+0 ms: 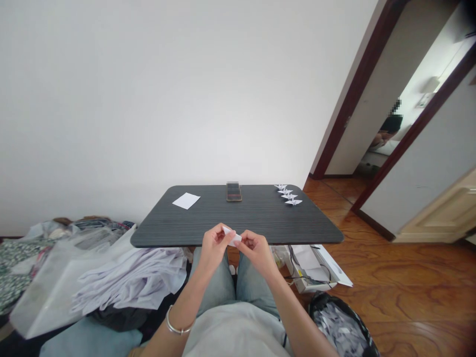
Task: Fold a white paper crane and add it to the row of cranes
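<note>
A small folded piece of white paper (232, 237) is pinched between both hands, just over the near edge of the dark table (163, 223). My left hand (215, 244) grips its left side between thumb and fingers. On the right side, the thumb and curled fingers of my right hand (256, 248) hold its corner. A flat stack or sheet of white paper (186, 200) lies at the table's left. Several folded paper cranes (293, 202) stand in a row at the far right. The finer folds of the held paper are too small to make out.
A phone (234, 192) lies at the table's back middle. Piled clothes (137, 277) are at the left. Below the right side are a white box with cables (312, 272) and a black bag (340, 327) of paper scraps. Beyond the doorway, a person (388, 129) is partly visible.
</note>
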Demonstrator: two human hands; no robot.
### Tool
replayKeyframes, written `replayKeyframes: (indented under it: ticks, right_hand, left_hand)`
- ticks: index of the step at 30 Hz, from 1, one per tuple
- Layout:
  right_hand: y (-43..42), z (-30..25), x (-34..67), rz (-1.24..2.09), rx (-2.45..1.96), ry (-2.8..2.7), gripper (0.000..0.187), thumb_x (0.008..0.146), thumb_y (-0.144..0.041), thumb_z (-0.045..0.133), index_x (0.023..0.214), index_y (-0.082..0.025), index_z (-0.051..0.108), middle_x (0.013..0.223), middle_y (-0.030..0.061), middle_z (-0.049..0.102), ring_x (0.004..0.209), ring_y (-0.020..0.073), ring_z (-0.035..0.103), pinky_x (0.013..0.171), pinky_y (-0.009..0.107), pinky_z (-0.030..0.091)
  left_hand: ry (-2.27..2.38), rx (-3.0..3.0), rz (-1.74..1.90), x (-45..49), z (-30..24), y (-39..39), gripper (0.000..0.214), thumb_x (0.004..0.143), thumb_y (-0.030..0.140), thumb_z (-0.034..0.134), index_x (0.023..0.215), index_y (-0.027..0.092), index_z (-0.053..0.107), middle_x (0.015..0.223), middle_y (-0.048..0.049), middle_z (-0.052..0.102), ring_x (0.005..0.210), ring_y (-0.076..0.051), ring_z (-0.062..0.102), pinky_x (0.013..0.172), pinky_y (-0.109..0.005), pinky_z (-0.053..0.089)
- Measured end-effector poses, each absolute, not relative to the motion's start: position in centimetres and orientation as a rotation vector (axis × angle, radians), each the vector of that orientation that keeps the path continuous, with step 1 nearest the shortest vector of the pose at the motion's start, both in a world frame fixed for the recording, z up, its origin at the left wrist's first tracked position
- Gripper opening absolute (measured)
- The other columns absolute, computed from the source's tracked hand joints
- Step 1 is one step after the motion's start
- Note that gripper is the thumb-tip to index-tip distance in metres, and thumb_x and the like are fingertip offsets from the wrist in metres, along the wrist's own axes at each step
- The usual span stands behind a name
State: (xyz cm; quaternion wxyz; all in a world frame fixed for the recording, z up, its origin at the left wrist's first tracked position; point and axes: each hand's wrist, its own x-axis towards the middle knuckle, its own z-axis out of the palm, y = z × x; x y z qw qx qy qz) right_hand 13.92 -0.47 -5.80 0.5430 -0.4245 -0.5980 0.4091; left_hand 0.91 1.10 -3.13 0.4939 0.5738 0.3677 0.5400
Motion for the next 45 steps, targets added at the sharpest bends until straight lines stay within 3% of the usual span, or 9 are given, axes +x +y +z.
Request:
replayKeyframes:
  ticks: [6,12,17,21,27,33,45]
  right_hand:
    - [-0.4,-6.0,13.9,1.032,-0.954,-1.346,0.028,0.073,-0.04,0.061,0.06,-0.017,0.05,0.05,-0.0065,0.038,0.044,0.0073,0.03,0.044,0.022,0.021]
    - [-0.4,-5.8,14.0,1.314,-0.918,-1.217,0.041,0.077,-0.054,0.051,0.065,-0.015,0.057,0.049,-0.0048,0.042,0.04,0.0062,0.029,0.04,0.021,0.016]
    - [-1.3,-5.1,13.9,1.59,-0.799,-1.221,0.037,0.076,-0.05,0.056,0.069,-0.014,0.06,0.056,-0.0028,0.047,0.042,0.0056,0.031,0.041,0.02,0.016]
    - [-1.3,-4.8,14.1,1.663,-0.711,-1.148,0.033,0.073,-0.045,0.062,0.062,-0.015,0.053,0.054,-0.0042,0.045,0.041,0.0047,0.029,0.04,0.02,0.014]
    - [-1.1,-4.9,14.3,1.595,-0.683,-1.105,0.032,0.073,-0.038,0.064,0.057,-0.016,0.045,0.048,-0.0076,0.038,0.039,0.0039,0.022,0.04,0.021,0.011]
    - [-1.2,-5.0,14.5,1.486,-0.757,-1.121,0.033,0.072,-0.041,0.063,0.059,-0.017,0.044,0.047,-0.0078,0.038,0.04,0.0047,0.022,0.041,0.021,0.011]
    - [-1.3,-4.7,14.3,1.403,-0.843,-1.114,0.034,0.068,-0.043,0.066,0.06,-0.018,0.045,0.049,-0.007,0.043,0.039,0.0042,0.029,0.039,0.019,0.016]
  left_hand:
    - [0.885,1.399,1.431,0.8,-3.5,1.2,0.026,0.076,0.037,0.058,0.062,0.016,0.055,0.058,0.0019,0.051,0.057,-0.011,0.044,0.058,-0.023,0.034]
    - [0.772,1.482,1.448,0.5,-3.2,1.2,0.034,0.083,0.043,0.047,0.065,0.017,0.059,0.079,-0.006,0.063,0.078,-0.018,0.053,0.077,-0.028,0.038]
    - [0.718,1.445,1.407,0.7,-3.0,1.1,0.036,0.083,0.045,0.047,0.064,0.018,0.058,0.087,-0.0076,0.066,0.087,-0.02,0.055,0.082,-0.031,0.038]
    - [0.66,1.436,1.407,0.7,-3.1,1.0,0.034,0.083,0.044,0.047,0.066,0.018,0.061,0.089,-0.008,0.066,0.093,-0.022,0.055,0.087,-0.033,0.037]
    - [0.71,1.351,1.464,0.5,-3.1,1.0,0.022,0.079,0.037,0.056,0.088,0.018,0.063,0.092,-0.0061,0.064,0.089,-0.019,0.055,0.08,-0.028,0.039]
    - [0.803,1.266,1.504,0.2,-2.9,1.4,0.015,0.071,0.029,0.066,0.074,0.016,0.06,0.07,0.0007,0.056,0.068,-0.012,0.051,0.067,-0.022,0.04]
    - [0.815,1.243,1.484,0.3,-2.6,1.2,0.017,0.067,0.029,0.069,0.071,0.015,0.059,0.066,0.0009,0.057,0.063,-0.011,0.051,0.061,-0.021,0.04]
